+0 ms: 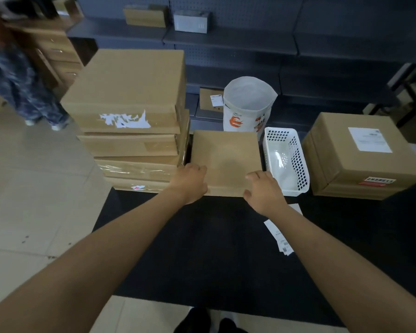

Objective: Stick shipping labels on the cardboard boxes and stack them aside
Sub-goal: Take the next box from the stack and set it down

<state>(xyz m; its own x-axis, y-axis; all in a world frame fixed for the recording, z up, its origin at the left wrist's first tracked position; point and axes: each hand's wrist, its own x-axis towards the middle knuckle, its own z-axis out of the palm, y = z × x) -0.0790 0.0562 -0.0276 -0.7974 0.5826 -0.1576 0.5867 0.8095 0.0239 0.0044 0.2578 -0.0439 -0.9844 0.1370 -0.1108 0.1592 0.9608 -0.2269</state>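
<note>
Around the flat box point(226, 159), you are finding the stack of boxes point(132, 121) crowding its left, the white basket point(286, 162) its right; the dark mat point(202, 248) nearside is lying open.

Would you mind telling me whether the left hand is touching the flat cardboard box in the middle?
Touching. The head view shows the left hand resting on the flat cardboard box's near left corner.

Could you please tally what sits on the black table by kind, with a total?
Cardboard boxes: 6 (stack of four, flat box, labelled box)
White plastic basket: 1
Label strip: 1
Total: 8
</note>
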